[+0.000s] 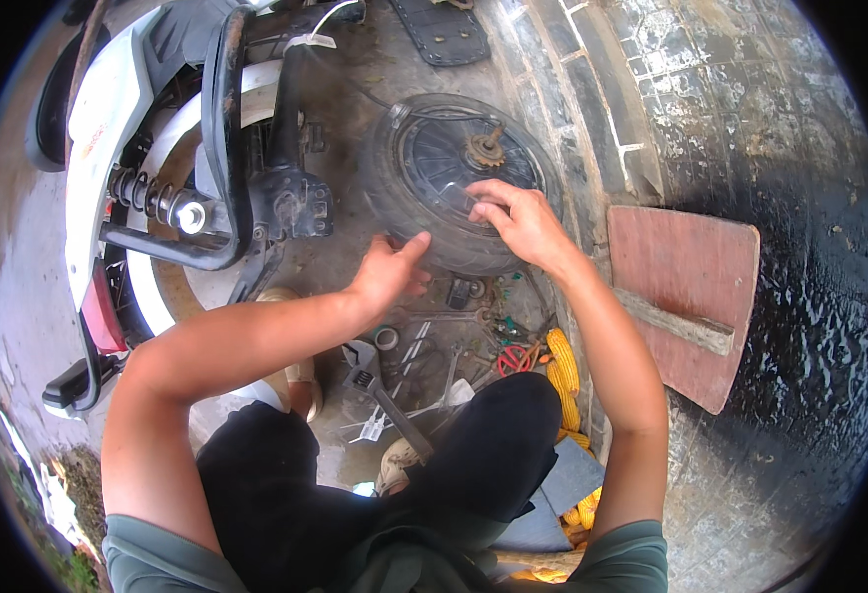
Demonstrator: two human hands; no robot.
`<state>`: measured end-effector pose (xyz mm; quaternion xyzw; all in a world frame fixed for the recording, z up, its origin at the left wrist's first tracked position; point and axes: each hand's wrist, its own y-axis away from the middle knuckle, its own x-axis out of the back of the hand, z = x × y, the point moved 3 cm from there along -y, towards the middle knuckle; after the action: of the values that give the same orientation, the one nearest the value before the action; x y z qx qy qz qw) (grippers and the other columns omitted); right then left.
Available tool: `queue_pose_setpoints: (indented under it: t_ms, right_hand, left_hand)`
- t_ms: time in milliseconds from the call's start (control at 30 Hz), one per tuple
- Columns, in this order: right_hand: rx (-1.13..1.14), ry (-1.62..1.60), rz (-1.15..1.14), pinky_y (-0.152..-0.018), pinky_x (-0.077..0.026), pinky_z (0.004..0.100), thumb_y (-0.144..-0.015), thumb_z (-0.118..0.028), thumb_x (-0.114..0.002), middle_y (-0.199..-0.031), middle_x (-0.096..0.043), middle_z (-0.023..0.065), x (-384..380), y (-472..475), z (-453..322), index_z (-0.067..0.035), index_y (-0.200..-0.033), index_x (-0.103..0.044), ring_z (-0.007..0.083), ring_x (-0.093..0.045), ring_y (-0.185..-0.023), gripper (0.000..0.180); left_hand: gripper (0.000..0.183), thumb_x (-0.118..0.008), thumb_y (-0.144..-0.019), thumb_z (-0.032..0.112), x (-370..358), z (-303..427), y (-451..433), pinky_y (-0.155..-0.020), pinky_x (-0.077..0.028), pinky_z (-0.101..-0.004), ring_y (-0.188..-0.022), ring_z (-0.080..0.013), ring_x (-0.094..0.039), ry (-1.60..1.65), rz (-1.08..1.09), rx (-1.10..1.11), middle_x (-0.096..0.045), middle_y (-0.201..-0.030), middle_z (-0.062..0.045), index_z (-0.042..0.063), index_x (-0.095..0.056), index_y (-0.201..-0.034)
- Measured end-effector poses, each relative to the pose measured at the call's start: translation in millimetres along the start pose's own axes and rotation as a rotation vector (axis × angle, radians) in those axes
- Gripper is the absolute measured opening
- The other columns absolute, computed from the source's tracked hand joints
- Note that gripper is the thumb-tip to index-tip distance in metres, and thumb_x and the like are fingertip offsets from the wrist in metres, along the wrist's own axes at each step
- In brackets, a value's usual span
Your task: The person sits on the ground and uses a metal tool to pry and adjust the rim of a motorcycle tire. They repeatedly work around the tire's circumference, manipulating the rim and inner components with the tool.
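Note:
A hub-motor wheel with a black tyre lies flat on the ground before me, its axle and small rusty sprocket facing up. Above the near part of the hub, my right hand pinches a small, thin item between thumb and fingertips; it is too small and blurred to name. My left hand is beside the tyre's near left edge, thumb and fingers apart, with nothing seen in it. A black cable runs across the wheel's far side. Between my feet lies a large adjustable wrench.
A scooter with a coil shock absorber stands at left. Near my knees are a tape roll, red-handled scissors, spanners and corn cobs. A wooden board leans by the wall at right.

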<state>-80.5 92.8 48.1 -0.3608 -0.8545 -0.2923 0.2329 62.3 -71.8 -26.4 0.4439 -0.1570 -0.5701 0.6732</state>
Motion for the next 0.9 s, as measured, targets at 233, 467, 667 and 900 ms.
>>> queue_pose_setpoints:
  t_ms: [233, 467, 667, 900]
  right_hand:
    - [0.179, 0.338, -0.021, -0.084, -0.055, 0.0418, -0.097, -0.014, -0.067, -0.101, -0.073, 0.0152, -4.6, -22.7, -9.2, -0.004, -0.11, -0.07, 0.0364, -0.07, -0.097, 0.017]
    - [0.336, 0.542, -0.027, -0.085, -0.055, 0.0478, -0.095, -0.016, -0.068, -0.102, -0.072, 0.0161, -2.7, -32.2, -7.5, -0.006, -0.111, -0.071, 0.0392, -0.069, -0.098, 0.02]
    - [0.401, 0.463, -0.059, -0.084, -0.056, 0.0459, -0.093, -0.009, -0.068, -0.1, -0.072, 0.0144, -11.3, -39.0, -8.4, -0.007, -0.11, -0.072, 0.0373, -0.069, -0.096, 0.018]
    - [0.393, 0.492, -0.092, -0.082, -0.055, 0.0463, -0.091, -0.012, -0.068, -0.097, -0.069, 0.0128, -16.0, -47.5, -12.6, -0.006, -0.096, -0.073, 0.0362, -0.068, -0.093, 0.009]
  left_hand:
    - [0.068, -0.066, -0.101, 0.048, -2.1, 1.3, -1.1, -0.077, -0.061, -0.0361, -0.095, -0.0254, -0.069, 0.033, -0.013, 0.018, -0.058, -0.119, -0.019, -0.008, -0.043, -0.131]
    - [0.066, -0.065, -0.102, 0.047, -5.0, 3.6, -0.6, -0.076, -0.061, -0.0356, -0.094, -0.0253, -0.069, 0.044, -0.035, 0.028, -0.059, -0.117, -0.019, -0.007, -0.043, -0.132]
    - [0.061, -0.063, -0.104, 0.043, -4.6, 3.5, -2.2, -0.074, -0.061, -0.0346, -0.093, -0.0244, -0.07, 0.052, -0.038, 0.03, -0.06, -0.116, -0.018, -0.008, -0.043, -0.132]
    - [0.058, -0.06, -0.107, 0.038, -5.4, 3.4, -1.2, -0.071, -0.061, -0.034, -0.092, -0.025, -0.073, 0.051, -0.025, 0.007, -0.063, -0.12, -0.02, -0.01, -0.042, -0.133]
